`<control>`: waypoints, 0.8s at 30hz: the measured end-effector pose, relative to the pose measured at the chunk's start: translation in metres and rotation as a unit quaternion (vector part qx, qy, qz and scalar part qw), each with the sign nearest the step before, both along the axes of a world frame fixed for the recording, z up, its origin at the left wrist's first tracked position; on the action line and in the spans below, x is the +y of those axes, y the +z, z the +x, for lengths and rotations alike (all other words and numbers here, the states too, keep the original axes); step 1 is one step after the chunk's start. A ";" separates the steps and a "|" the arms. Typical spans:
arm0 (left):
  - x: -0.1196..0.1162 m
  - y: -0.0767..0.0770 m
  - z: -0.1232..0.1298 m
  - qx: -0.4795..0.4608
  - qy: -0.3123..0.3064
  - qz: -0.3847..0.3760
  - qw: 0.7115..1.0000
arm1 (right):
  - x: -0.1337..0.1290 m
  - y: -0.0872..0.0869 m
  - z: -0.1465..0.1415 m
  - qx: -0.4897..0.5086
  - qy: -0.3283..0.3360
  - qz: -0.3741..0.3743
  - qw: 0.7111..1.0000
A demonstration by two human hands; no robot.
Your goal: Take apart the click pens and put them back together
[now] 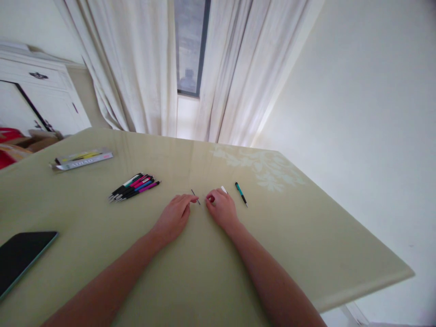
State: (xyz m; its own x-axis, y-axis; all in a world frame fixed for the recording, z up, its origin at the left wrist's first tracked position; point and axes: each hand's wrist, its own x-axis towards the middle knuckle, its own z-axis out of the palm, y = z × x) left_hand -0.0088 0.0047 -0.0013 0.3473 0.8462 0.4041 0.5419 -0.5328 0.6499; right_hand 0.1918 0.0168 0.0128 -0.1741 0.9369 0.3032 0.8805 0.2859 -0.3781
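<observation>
My left hand (174,215) rests on the pale green table (163,159), its fingertips at a thin dark rod (195,197); the fingers are close together. Just to the right, my right hand (222,210) has its thumb and index finger curled together, with something tiny and pale at the tips that I cannot make out. A white piece (224,189) shows behind the right hand's knuckles. Farther right lies a teal and black pen (241,194). Several pens in mixed colours (134,187) lie in a pile to the left of my hands.
A clear and white package with yellow items (83,159) lies at the back left. A dark tablet or phone (25,254) is at the near left. Past the table's left edge are a red item and a cardboard box (39,141). Curtains (143,68) hang behind the table.
</observation>
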 end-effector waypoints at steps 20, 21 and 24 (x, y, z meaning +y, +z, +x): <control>-0.008 0.009 -0.002 -0.082 0.022 -0.027 0.996 | -0.006 0.004 0.000 0.045 0.034 0.019 0.998; -0.009 0.010 -0.001 -0.117 0.022 -0.033 0.992 | -0.010 0.007 -0.001 0.059 0.065 0.019 0.996; -0.011 0.013 0.002 -0.227 0.006 -0.064 0.972 | -0.021 0.015 -0.006 0.090 0.169 0.002 0.982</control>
